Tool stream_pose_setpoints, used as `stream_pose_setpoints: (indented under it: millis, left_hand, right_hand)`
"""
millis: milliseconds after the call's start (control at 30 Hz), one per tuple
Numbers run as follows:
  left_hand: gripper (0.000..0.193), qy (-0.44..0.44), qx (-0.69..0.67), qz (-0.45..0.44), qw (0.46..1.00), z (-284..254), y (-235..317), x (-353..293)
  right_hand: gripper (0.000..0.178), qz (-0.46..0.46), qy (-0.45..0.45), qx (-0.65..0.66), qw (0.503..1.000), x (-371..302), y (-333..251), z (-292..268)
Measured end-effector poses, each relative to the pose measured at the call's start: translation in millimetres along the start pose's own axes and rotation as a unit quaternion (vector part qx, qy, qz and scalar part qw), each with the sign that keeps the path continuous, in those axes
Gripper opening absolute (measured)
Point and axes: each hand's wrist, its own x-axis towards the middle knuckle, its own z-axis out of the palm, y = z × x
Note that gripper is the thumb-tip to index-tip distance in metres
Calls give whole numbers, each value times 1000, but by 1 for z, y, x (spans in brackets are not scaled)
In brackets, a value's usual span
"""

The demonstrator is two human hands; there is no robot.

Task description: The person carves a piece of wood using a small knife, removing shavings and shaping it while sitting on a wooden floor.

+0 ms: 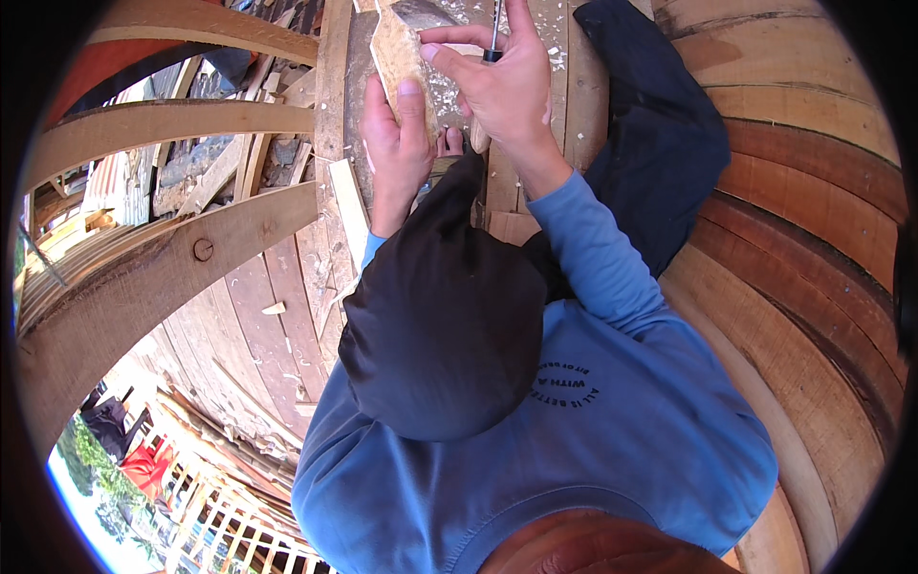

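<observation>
My left hand (402, 129) is closed round the lower part of a pale, shaped wood piece (399, 53), its thumb lying along the face. The piece tapers toward the picture's top edge, where its end is cut off. In my right hand (512, 96) is a carving tool (491, 55) with a thin metal shaft, a black collar and a wooden handle. The shaft points away from me, and its tip is out of view. My right thumb and a fingertip reach to the wood's right edge, touching it or very near it.
Wood shavings (557, 57) litter the planks under my hands. Dark trouser legs (660, 124) bend close by, with bare toes (449, 142) below the wood. Curved timber ribs (191, 251) rise at left, over scrap wood (215, 172). Curved planking (813, 258) walls the right side.
</observation>
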Motion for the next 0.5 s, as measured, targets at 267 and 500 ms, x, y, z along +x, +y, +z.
stream_pose_setpoints:
  millis: [267,500]
  left_hand:
    - [25,12,238,21,971,3,18,2]
    - [27,10,353,114,929,1,10,4]
  right_hand:
    - [98,21,55,-25,998,1,8,6]
    - [95,15,67,-44,997,6,14,-1]
